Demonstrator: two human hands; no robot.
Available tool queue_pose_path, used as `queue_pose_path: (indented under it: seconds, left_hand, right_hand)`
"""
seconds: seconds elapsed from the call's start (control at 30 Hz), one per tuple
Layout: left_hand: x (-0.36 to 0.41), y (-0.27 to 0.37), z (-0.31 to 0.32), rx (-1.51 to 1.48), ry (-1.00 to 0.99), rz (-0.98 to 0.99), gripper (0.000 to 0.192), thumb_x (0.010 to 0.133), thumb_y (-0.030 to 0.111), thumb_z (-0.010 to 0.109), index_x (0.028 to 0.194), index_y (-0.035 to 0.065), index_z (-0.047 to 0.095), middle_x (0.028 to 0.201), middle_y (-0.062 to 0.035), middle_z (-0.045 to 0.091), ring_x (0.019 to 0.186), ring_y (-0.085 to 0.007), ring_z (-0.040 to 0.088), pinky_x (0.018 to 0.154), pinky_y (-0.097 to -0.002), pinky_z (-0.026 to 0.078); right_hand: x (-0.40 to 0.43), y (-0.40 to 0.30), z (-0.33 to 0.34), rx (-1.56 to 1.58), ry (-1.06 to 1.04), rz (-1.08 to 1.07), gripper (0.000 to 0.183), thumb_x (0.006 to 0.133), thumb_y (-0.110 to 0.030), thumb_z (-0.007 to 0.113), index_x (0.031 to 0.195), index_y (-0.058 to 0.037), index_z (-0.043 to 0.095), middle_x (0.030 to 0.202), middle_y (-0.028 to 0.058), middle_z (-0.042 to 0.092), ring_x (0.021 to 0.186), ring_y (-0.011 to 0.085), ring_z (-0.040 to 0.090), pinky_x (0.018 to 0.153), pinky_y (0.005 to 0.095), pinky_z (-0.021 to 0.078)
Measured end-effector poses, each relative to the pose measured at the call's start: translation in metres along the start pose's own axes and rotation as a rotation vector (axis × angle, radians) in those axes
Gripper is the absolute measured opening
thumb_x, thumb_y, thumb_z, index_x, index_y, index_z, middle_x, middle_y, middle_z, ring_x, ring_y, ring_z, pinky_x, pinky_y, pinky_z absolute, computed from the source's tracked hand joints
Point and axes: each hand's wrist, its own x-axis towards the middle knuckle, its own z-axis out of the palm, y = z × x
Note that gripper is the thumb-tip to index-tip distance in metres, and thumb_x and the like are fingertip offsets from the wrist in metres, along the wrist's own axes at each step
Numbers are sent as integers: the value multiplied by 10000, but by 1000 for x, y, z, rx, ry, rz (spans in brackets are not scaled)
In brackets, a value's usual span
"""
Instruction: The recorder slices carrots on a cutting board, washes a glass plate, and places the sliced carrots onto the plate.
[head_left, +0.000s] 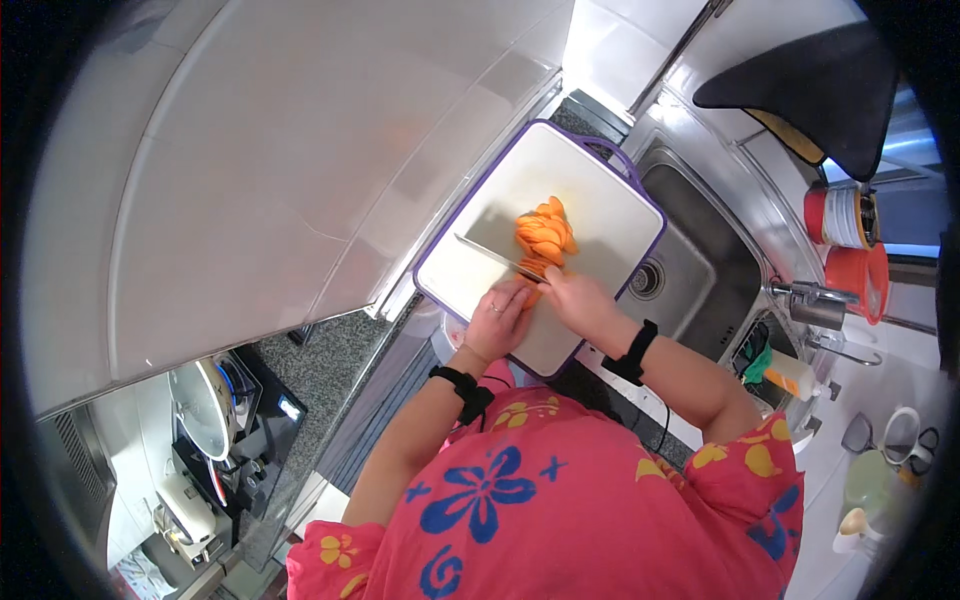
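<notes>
A white cutting board with a purple rim (600, 180) lies across the counter beside the sink. On it is a heap of thin orange slices (546, 231), seemingly carrot. My right hand (579, 300) grips the handle of a kitchen knife (491, 252), whose wide blade points to the upper left, just below the heap. Close under the blade, my left hand (498, 319) holds the uncut orange piece (532, 297) against the board, fingers bent over it. The knife's edge and part of the piece are hidden by the hands.
A steel sink (697, 232) adjoins the board at right, with a faucet (814, 294) beyond it. A tiled wall (300, 150) rises at left. A lidded pan (202, 409) sits on the lower-left cooktop. A bottle (787, 375) lies near the drying rack.
</notes>
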Motion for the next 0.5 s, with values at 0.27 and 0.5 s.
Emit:
queue_pose_path:
  seconds: [0.27,0.5]
  left_hand:
    - [0,2,-1,19,16,-7,393,731,54,698,1099,-1,572,1146,-137,568,1043,-326,568,876,-400,485]
    - [0,3,-2,34,-1,-33,403,734,71,696,1115,14,579,1145,-133,567,1047,-330,563,886,-402,483]
  right_hand:
    - [-31,-5,-21,-118,38,-24,218,955,-273,499,892,-65,482,634,189,600,610,400,616,539,525,471]
    - [-41,-6,-31,-139,-25,-18,194,945,-251,513,897,-66,481,642,177,612,615,388,626,542,513,483]
